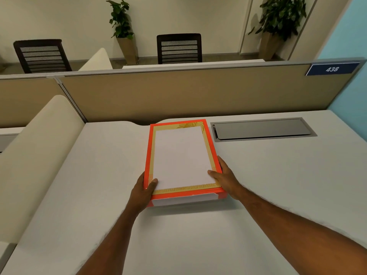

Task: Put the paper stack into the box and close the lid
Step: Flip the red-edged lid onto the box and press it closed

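Item: orange box (148, 163), lid (200, 124) seated; paper stack apparently inside. We held it, left hand (145, 187) and right hand (224, 175) gripping its near corners. We judged little remained.

A pale grey tabletop (258, 185) with a closed metal cable hatch (262, 129) meets a tan partition (188, 92) bearing a blue "438" plate (332, 69), beyond which two black mesh chairs (179, 48) and two potted plants (121, 22) line a cream wall (178, 14).
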Motion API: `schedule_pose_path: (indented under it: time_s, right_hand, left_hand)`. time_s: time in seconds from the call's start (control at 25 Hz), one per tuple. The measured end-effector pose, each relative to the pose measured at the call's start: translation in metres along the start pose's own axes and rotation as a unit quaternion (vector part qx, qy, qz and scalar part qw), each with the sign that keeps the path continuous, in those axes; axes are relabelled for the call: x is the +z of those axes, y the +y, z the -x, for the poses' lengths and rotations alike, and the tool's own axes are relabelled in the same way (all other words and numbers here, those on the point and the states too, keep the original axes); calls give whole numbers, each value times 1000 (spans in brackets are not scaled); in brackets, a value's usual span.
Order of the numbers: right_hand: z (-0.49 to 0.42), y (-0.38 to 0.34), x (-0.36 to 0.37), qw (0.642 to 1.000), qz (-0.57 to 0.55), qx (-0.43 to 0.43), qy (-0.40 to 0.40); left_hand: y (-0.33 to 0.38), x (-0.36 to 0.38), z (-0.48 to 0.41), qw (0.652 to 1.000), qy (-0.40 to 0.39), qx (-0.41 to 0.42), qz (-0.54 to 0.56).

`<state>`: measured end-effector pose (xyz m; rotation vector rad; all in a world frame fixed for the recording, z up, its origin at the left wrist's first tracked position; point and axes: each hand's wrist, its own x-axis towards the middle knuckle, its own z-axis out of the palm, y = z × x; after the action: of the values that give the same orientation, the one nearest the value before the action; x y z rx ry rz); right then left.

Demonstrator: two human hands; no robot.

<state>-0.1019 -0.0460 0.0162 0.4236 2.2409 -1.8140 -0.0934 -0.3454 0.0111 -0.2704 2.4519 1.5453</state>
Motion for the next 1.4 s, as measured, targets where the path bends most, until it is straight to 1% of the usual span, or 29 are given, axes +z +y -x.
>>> schedule_pose_path:
  time_s: [0.16,0.32,0.44,0.52,0.68,0.8,0.88,0.96,1.04,1.16,1.28,1.4]
  right_hand:
    - [0,13,4,999,48,-15,13]
    - [0,25,9,996,85,-28,32]
    - [-2,34,10,993,103,-43,43]
    - [-3,37,11,991,109,-54,55]
    - [-5,37,10,990,92,-76,77]
    - [-19,26,2,977,126,-112,132]
    - [-39,9,-1,963,183,-147,136]
    - [-64,-10,-2,942,268,-175,105]
    - [-93,-27,-2,918,348,-182,52]
    - [-133,-43,-4,896,417,-154,4]
    - [-164,-51,-5,877,461,-133,-3]
    - [-184,-59,-5,873,469,-133,4]
  left_hand:
    - [-11,9,2,999,24,10,-40]
    - [-18,14,4,998,40,18,-45]
    - [-19,16,4,997,55,41,-44]
    - [-20,16,2,996,58,52,-48]
    - [-25,9,-4,998,43,38,-40]
    - [-19,-2,-22,995,74,35,-54]
    - [-5,-5,-44,989,80,66,-101]
    - [14,-3,-73,976,70,111,-174]
    - [31,3,-104,950,42,147,-271]
    - [49,10,-144,907,-13,178,-380]
    - [57,14,-176,879,-38,176,-442]
    - [59,17,-196,876,-39,171,-449]
